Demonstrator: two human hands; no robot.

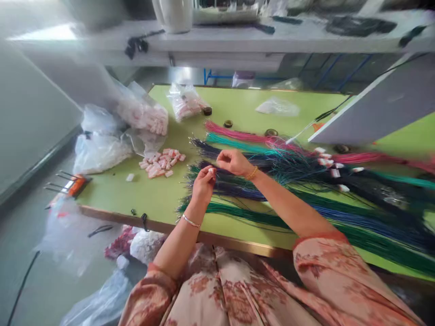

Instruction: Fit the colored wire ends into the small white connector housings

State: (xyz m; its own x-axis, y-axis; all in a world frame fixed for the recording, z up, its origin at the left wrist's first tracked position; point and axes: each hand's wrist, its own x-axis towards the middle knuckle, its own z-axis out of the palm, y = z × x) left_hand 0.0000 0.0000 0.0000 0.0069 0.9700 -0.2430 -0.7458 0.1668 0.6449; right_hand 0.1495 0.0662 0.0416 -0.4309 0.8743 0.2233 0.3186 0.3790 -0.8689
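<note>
My left hand [203, 184] pinches a small white plastic connector [211, 170] between thumb and fingertips, above the wire ends. Close beside it, my right hand [234, 162] has its fingers curled together over the dark wires; whether anything is in them is too small to tell. Beneath both hands, bundles of black wires [217, 151], green wires [238, 210] and blue wires [243, 191] stretch to the right, their metal tips facing left. Pink wires [231, 132] and teal wires [226, 141] lie farther back. A loose pile of white and pink connectors [161, 163] is left of my hands.
Plastic bags of connectors [146, 115] and a white bag [98, 151] crowd the left side of the green table [115, 192]. Rolls of tape [271, 132] sit at the back. A grey shelf support [380, 104] stands at right, and an orange tool holder [77, 185] is at the left edge.
</note>
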